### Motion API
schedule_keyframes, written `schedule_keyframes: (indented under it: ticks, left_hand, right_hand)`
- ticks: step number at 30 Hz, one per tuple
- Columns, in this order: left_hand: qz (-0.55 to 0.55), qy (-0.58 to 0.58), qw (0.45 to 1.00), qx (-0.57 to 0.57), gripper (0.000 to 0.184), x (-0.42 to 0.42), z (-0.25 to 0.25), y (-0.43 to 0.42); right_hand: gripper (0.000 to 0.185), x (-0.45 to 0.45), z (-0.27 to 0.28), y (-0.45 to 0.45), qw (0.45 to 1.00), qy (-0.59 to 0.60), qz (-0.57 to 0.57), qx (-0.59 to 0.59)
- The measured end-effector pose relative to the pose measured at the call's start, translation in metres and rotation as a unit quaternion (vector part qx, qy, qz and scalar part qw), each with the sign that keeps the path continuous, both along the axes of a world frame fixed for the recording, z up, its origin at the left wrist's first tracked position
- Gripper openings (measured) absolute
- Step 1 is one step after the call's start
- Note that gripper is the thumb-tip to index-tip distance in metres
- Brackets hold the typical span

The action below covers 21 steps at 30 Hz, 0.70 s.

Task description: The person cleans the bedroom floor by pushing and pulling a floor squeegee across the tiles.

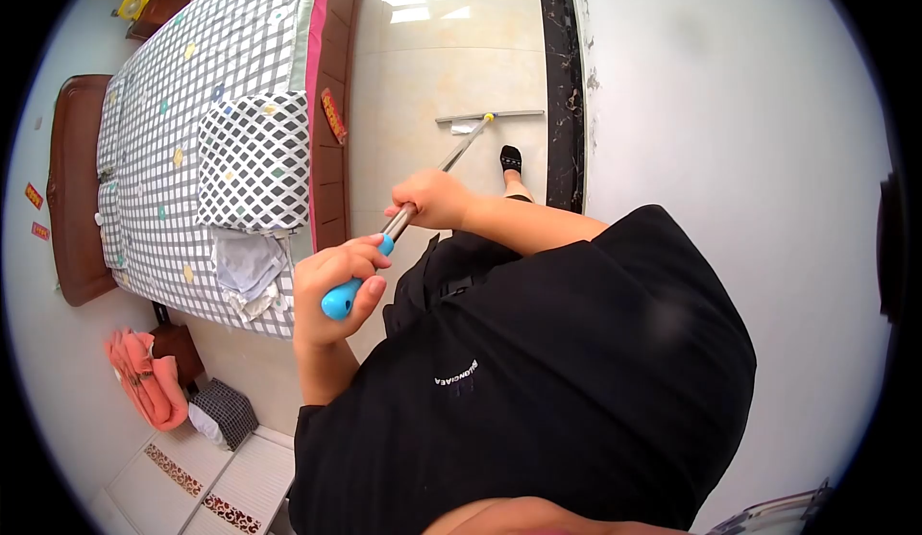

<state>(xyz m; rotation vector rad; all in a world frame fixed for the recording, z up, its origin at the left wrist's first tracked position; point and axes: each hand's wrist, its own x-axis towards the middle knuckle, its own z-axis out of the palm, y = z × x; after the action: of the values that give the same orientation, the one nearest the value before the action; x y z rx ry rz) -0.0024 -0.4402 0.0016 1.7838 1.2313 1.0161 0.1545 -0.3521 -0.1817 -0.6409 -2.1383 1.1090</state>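
A floor squeegee [465, 150] slants across the view, with a metal pole, a blue grip at its top end and a wide thin blade fixed by a yellow joint. My left hand [331, 290] is wrapped round the blue grip. Further down the pole, my right hand [434, 199] is closed on the metal. The blade [519, 113] rests on the tiled floor [423, 79], just ahead of a foot in a black slipper [511, 158]. A small white patch [466, 127] shows beside the blade; I cannot make out what it is.
A bed [331, 165] with checked bedding and a pillow [254, 160] stands on the left. The white wall [711, 103] with a black skirting [562, 74] runs along the right. Coral-coloured bedding [149, 381] and a checked box [226, 410] lie at lower left.
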Motion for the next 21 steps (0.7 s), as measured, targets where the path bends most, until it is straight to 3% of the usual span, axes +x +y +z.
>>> schedule_keyframes:
  ticks: [5,7,8,9,12,15,17,18,21]
  left_hand:
    - [-0.061,-0.001,0.990,0.125,0.013,0.014,0.025,0.011]
    - [-0.024,-0.064,0.992,0.108,0.013,0.016,0.003,0.016]
    - [0.001,-0.021,0.999,0.050,0.014,0.014,-0.020,0.030]
    - [-0.041,-0.160,0.986,0.023,0.013,0.012,-0.056,0.046]
    - [0.023,-0.142,0.988,0.057,0.013,0.018,-0.032,0.059]
    - [-0.048,-0.098,0.981,0.161,0.020,0.038,0.012,0.066]
    - [-0.023,-0.027,0.987,0.158,0.025,0.039,-0.017,0.077]
    - [-0.064,-0.132,0.977,0.157,0.027,0.043,-0.033,0.091]
    - [0.007,-0.151,0.973,0.176,0.024,0.040,-0.028,0.111]
  right_hand:
    - [0.036,0.010,0.045,0.008,0.995,0.042,-0.021,0.087]
    - [0.034,0.011,0.025,0.024,0.995,0.051,-0.033,0.078]
    - [0.035,0.009,-0.004,0.040,0.999,0.030,-0.033,0.023]
    - [0.036,0.007,-0.023,0.053,0.999,0.010,-0.035,-0.028]
    - [0.037,0.005,-0.001,0.073,0.999,0.000,-0.025,0.026]
    - [0.034,0.017,0.034,0.064,0.998,0.036,0.014,0.056]
    - [0.035,0.015,0.002,0.071,0.997,0.062,-0.036,0.024]
    - [0.035,0.013,0.002,0.073,0.997,0.065,-0.034,0.018]
    - [0.036,0.010,0.006,0.101,0.996,0.090,-0.002,-0.007]
